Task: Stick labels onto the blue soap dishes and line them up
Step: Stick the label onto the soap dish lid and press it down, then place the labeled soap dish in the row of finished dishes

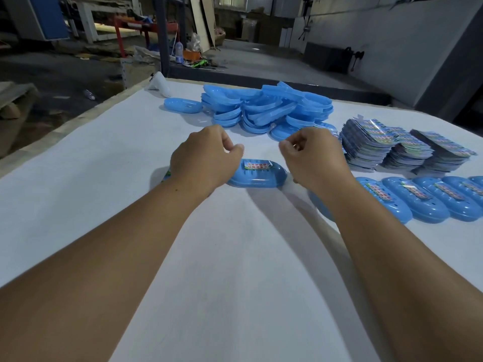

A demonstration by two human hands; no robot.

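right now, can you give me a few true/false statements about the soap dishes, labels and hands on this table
1. A blue soap dish lies between the left hand and the right hand. True.
2. That dish has no label. False: a label is on its far part.
3. The stacks of labels sit at the right of the table. True.
4. The row of labelled dishes is on the left side. False: it runs along the right, near the label stacks.
5. The pile of unlabelled dishes lies beyond the hands. True.
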